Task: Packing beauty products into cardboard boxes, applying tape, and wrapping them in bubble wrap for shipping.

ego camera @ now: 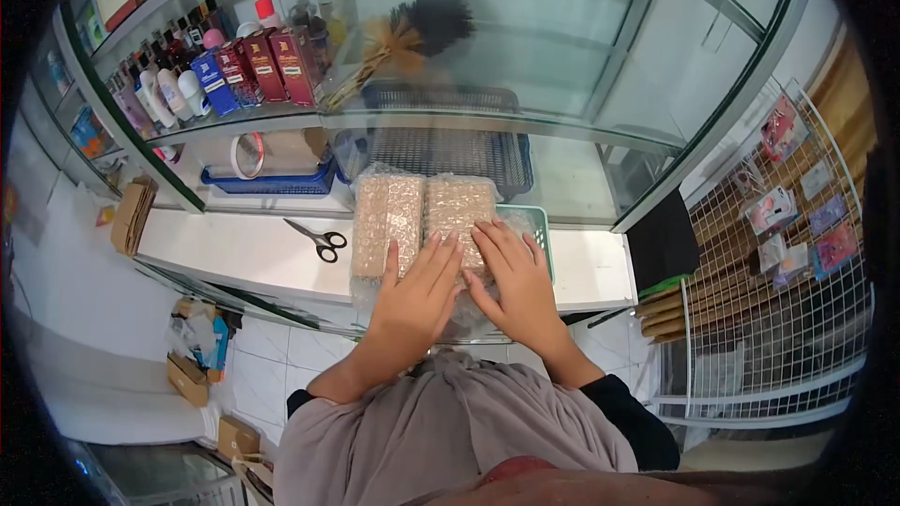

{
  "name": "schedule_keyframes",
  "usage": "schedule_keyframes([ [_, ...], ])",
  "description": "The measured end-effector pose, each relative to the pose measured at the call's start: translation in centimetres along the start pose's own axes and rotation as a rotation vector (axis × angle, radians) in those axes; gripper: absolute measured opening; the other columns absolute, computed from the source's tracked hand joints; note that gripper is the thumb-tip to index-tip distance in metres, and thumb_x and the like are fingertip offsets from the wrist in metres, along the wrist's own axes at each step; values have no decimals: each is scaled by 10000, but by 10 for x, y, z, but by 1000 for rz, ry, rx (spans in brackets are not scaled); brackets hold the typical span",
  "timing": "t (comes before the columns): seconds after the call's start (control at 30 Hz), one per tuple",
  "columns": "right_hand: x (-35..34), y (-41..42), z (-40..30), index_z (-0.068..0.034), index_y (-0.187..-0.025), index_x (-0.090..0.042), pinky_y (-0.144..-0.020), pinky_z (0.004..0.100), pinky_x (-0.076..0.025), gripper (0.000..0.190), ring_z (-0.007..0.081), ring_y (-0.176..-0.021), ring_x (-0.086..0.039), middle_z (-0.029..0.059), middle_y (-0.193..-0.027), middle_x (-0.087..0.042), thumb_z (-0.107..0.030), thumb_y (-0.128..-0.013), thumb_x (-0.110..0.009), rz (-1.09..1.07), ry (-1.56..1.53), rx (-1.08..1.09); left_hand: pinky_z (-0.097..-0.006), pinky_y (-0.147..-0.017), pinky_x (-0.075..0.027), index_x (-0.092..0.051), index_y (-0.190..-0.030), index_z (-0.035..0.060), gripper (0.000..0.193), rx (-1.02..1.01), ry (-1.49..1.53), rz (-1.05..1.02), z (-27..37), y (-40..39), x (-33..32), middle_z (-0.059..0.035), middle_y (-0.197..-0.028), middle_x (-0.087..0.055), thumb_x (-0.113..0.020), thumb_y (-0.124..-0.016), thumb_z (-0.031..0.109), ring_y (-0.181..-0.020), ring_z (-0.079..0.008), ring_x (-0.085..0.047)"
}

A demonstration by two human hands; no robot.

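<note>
Two bundles lie side by side on the white counter, each covered in clear bubble wrap: a left bundle (388, 214) and a right bundle (460, 200). My left hand (422, 288) rests palm down across the near part of the bundles, fingers spread a little. My right hand (517, 281) lies flat on the near right part of the right bundle, thumb pointing toward my left hand. Loose bubble wrap spreads toward my body beneath both hands. Scissors (320, 239) with black handles lie to the left of the bundles. A pale green plastic basket (547, 239) is partly hidden behind my right hand.
The white counter (232, 246) runs along a glass display case with perfume bottles and boxes (299, 67). Inside stand a blue tray (267, 183) and a dark plastic basket (450, 154). Folded cardboard (133, 214) leans at the left end; a white wire rack (773, 323) stands right.
</note>
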State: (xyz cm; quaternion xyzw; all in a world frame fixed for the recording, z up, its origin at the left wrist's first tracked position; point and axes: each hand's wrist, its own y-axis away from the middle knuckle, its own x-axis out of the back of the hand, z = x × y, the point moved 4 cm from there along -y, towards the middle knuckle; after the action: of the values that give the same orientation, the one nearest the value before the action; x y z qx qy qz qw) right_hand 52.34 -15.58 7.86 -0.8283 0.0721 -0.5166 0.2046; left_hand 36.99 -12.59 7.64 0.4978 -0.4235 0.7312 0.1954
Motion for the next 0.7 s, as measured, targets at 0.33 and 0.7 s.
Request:
schedule_keyframes([
  [0.33,-13,-1,7,41,-1334,-499,-1067,475,-379,503,392,-1334,-447,198,-1383,-515,-171,-902,-646,104,-63,86,-633,-1137,-178,-512,-1371,12,453,158,-24,53,11,-3,-3,-91,-1455,-490,-565,-950,170,-1380,-230,-434],
  [0.7,-14,-2,18,24,-1262,-523,-1122,533,-303,394,408,-1383,-401,213,-1435,-481,-130,-918,-638,134,-211,-15,-670,-1122,-190,-536,-1241,44,375,104,-5,125,2,-10,-26,-104,-1470,-464,-598,-903,193,-1399,-239,-398],
])
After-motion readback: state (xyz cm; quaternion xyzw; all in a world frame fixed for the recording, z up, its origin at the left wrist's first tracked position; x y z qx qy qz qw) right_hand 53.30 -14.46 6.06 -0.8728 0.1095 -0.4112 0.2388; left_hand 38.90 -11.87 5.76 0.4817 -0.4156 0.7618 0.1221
